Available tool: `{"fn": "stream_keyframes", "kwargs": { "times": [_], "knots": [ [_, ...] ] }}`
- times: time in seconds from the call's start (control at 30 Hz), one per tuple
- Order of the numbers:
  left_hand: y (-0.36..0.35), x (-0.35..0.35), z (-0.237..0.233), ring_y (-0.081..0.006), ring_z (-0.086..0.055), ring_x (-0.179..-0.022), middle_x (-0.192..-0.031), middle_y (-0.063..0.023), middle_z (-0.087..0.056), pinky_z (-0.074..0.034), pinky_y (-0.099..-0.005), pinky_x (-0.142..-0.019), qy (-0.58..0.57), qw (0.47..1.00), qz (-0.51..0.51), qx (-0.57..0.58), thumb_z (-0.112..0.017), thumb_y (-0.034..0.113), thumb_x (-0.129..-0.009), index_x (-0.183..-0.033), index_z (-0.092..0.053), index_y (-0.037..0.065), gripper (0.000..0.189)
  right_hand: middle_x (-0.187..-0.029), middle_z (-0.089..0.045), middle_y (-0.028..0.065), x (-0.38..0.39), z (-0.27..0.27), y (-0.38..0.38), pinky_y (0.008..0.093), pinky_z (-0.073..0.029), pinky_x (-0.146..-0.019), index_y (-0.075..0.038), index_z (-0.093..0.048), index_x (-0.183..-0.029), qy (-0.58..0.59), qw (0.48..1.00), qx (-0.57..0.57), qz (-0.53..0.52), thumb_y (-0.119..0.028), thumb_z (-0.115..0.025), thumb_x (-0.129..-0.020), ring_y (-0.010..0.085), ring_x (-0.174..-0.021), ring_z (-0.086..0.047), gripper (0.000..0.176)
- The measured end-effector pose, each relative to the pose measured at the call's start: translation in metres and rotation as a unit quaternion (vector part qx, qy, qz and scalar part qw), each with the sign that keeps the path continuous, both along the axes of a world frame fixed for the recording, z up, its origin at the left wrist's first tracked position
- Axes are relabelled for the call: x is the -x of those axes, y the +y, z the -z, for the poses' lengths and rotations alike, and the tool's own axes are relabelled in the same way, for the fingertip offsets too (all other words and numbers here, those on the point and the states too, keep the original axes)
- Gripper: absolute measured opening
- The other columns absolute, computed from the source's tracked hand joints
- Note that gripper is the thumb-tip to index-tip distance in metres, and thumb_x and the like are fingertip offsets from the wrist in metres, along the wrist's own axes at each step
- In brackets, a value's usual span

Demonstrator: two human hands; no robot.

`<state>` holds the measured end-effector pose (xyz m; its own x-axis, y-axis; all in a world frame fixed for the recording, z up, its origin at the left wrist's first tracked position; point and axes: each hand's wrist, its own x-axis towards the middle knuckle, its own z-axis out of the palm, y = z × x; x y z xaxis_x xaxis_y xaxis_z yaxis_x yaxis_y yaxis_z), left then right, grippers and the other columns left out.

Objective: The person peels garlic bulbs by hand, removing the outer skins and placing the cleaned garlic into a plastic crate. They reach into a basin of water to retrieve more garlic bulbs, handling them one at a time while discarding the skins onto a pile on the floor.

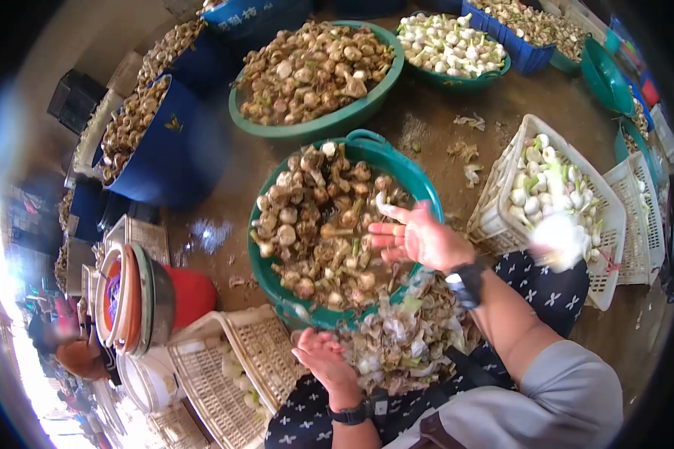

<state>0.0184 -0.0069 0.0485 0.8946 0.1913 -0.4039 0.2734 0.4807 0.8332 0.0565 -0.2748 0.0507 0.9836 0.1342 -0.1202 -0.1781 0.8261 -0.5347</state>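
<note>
My right hand is held over the right rim of a green basin, palm showing and fingers spread, with nothing in it. Unpeeled, dirty garlic bulbs lie in this basin in brownish water. Lower down, my left hand is palm up beside a heap of loose garlic skins, its fingers apart and holding nothing. A blurred white garlic bulb shows at the near side of a white plastic crate. Inside that crate are cleaned white garlic bulbs with green stems.
Behind stands a larger green tub heaped with unpeeled garlic, and a green bowl of cleaned bulbs. A blue barrel and stacked buckets are on the left. Another white crate is near my left hand. Skin scraps litter the wet floor.
</note>
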Motion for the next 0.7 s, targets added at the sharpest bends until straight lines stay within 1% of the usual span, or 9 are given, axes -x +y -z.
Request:
{"fn": "stream_keyframes", "kwargs": {
  "times": [0.13, 0.17, 0.2, 0.3, 0.4, 0.43, 0.6, 0.67, 0.7],
  "knots": [
    [-0.014, 0.005, 0.028, -0.0124, -0.045, -0.064, -0.079, -0.0025, -0.048, -0.039, -0.0246, -0.055, 0.072, 0.993, 0.070, -0.057, -0.037, 0.054, -0.089, -0.108, -0.045, 0.010, 0.049, -0.125, -0.043, 0.0283, -0.048, 0.226, -0.005, 0.0389, -0.045, -0.086, 0.007, -0.010, -0.137, 0.351, 0.763, 0.499, 0.213, -0.024, -0.067, -0.073, 0.0344, -0.109, -0.050, 0.091],
    [-0.018, 0.006, 0.037, -0.0132, -0.045, -0.065, -0.080, -0.0026, -0.049, -0.039, -0.0250, -0.055, 0.077, 0.990, 0.085, -0.077, -0.037, 0.053, -0.090, -0.109, -0.045, 0.010, 0.048, -0.117, -0.049, 0.0283, -0.064, 0.364, 0.002, 0.0390, -0.046, -0.082, 0.004, -0.014, -0.137, 0.380, 0.638, 0.667, 0.060, -0.016, -0.062, -0.073, 0.0340, -0.103, -0.054, 0.082],
    [-0.023, 0.005, 0.042, -0.0145, -0.048, -0.067, -0.084, -0.0033, -0.051, -0.041, -0.0261, -0.058, 0.100, 0.990, 0.081, -0.062, -0.044, 0.046, -0.089, -0.110, -0.047, 0.009, 0.043, -0.110, -0.054, 0.0261, -0.051, 0.230, 0.013, 0.0395, -0.047, -0.079, 0.002, -0.018, -0.135, 0.400, 0.674, 0.621, 0.014, -0.013, -0.060, -0.073, 0.0356, -0.097, -0.057, 0.076],
    [-0.004, 0.000, 0.061, -0.0325, -0.027, -0.128, -0.143, -0.0113, -0.023, -0.021, -0.0453, -0.106, 0.199, 0.964, 0.176, -0.019, -0.032, 0.053, -0.091, -0.140, -0.019, 0.017, 0.062, -0.074, -0.053, 0.0197, -0.060, 0.229, 0.073, 0.0415, -0.044, -0.066, 0.007, -0.047, -0.109, 0.254, 0.814, 0.516, 0.087, -0.004, -0.055, -0.069, 0.0299, -0.074, -0.054, 0.043],
    [-0.028, -0.013, 0.035, -0.0247, -0.038, -0.120, -0.133, -0.0112, -0.038, -0.031, -0.0429, -0.101, 0.255, 0.946, 0.196, 0.044, -0.036, 0.041, -0.093, -0.133, -0.032, 0.008, 0.052, -0.124, -0.041, 0.0201, -0.021, 0.099, 0.121, 0.0328, -0.050, -0.064, -0.015, 0.010, -0.141, 0.162, 0.958, 0.227, 0.062, -0.001, -0.058, -0.077, 0.0258, -0.083, -0.058, 0.094],
    [-0.035, -0.014, 0.046, -0.0261, -0.040, -0.117, -0.129, -0.0134, -0.040, -0.034, -0.0416, -0.098, 0.202, 0.964, 0.173, -0.003, -0.036, 0.039, -0.093, -0.130, -0.035, 0.006, 0.049, -0.132, -0.031, 0.0218, 0.002, 0.012, 0.112, 0.0295, -0.052, -0.068, -0.015, 0.005, -0.142, 0.211, 0.952, 0.222, -0.019, -0.001, -0.055, -0.080, 0.0242, -0.094, -0.056, 0.088],
    [-0.024, -0.005, 0.092, -0.0314, -0.051, -0.104, -0.114, -0.0221, -0.051, -0.044, -0.0365, -0.085, -0.034, 0.981, 0.049, -0.182, -0.037, 0.032, -0.094, -0.117, -0.047, -0.003, 0.043, -0.139, -0.022, 0.0226, 0.037, 0.072, 0.148, 0.0429, -0.040, -0.095, -0.003, -0.043, -0.126, -0.059, 0.815, 0.564, 0.120, -0.002, -0.053, -0.083, 0.0381, -0.122, -0.035, 0.044],
    [0.001, -0.007, 0.079, -0.0293, -0.050, -0.101, -0.110, -0.0183, -0.052, -0.042, -0.0348, -0.087, -0.089, 0.786, 0.218, -0.571, -0.039, 0.030, -0.094, -0.114, -0.047, -0.004, 0.040, -0.120, -0.047, 0.0229, 0.051, 0.063, 0.132, 0.0401, -0.047, -0.081, -0.001, -0.064, -0.095, -0.240, 0.528, 0.803, 0.139, -0.015, -0.052, -0.081, 0.0337, -0.109, -0.051, 0.023],
    [0.005, -0.006, 0.074, -0.0285, -0.049, -0.102, -0.111, -0.0176, -0.052, -0.041, -0.0349, -0.088, -0.106, 0.768, 0.256, -0.577, -0.040, 0.030, -0.094, -0.115, -0.047, -0.003, 0.040, -0.120, -0.047, 0.0229, 0.054, 0.054, 0.126, 0.0401, -0.047, -0.081, -0.001, -0.064, -0.095, -0.240, 0.521, 0.806, 0.143, -0.015, -0.052, -0.081, 0.0337, -0.109, -0.051, 0.023]
  ]
}}
